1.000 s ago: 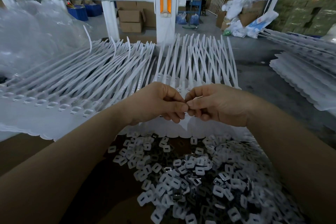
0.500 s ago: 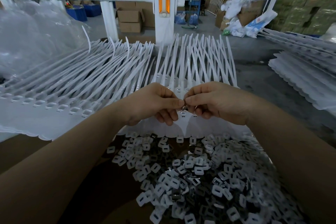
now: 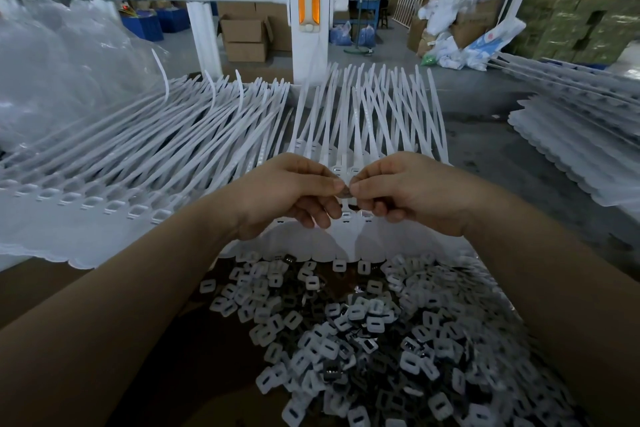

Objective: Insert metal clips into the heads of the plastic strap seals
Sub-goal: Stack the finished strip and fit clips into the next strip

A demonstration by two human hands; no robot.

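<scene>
Since a second earlier both hands had lifted slightly toward the straps (image 3: 349, 121). The left hand (image 3: 287, 194) and right hand (image 3: 408, 192) met fingertip to fingertip, pinching a small metal clip (image 3: 344, 191) over the strap heads (image 3: 346, 171). Fingers hid most of it; loose clips (image 3: 363, 329) lay below.

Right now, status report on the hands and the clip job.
Left hand and right hand fingertip to fingertip, pinching a small metal clip. Over the strap seal heads. Nothing in the way.
</scene>
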